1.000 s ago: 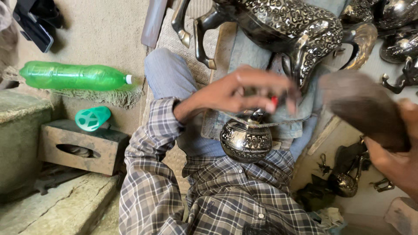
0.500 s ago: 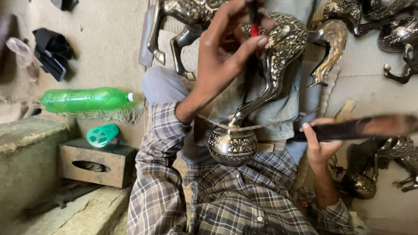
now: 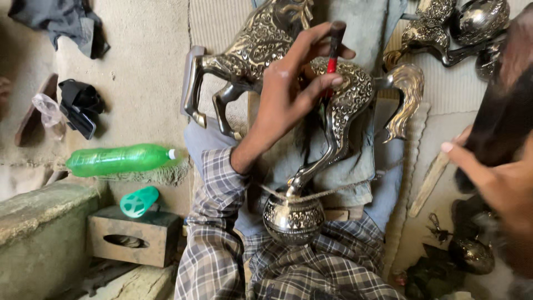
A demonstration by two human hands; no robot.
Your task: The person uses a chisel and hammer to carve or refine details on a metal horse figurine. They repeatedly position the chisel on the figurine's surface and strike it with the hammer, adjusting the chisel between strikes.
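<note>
An engraved silver-coloured metal horse point(image 3: 355, 94) rears on a decorated metal ball point(image 3: 293, 219), resting on my lap over grey cloth. A cord point(image 3: 333, 192) crosses its hind hoof. My left hand point(image 3: 291, 91) lies on the horse's back and pinches a thin dark punch with a red band point(image 3: 334, 47), its tip against the rump. At the right edge, my right hand point(image 3: 497, 180) grips a dark blurred mallet point(image 3: 508, 105), held up beside the horse's tail and apart from it.
A green plastic bottle point(image 3: 119, 160) lies at left above a green cup point(image 3: 139, 201) on a wooden box point(image 3: 130, 236). A stone block point(image 3: 39, 239) fills the lower left. More metal figures point(image 3: 461, 25) sit top right; a small metal ball point(image 3: 472, 255) lower right.
My left hand rose with the punch from near the ball onto the horse's back. The mallet swung down to level, then came back up at the right.
</note>
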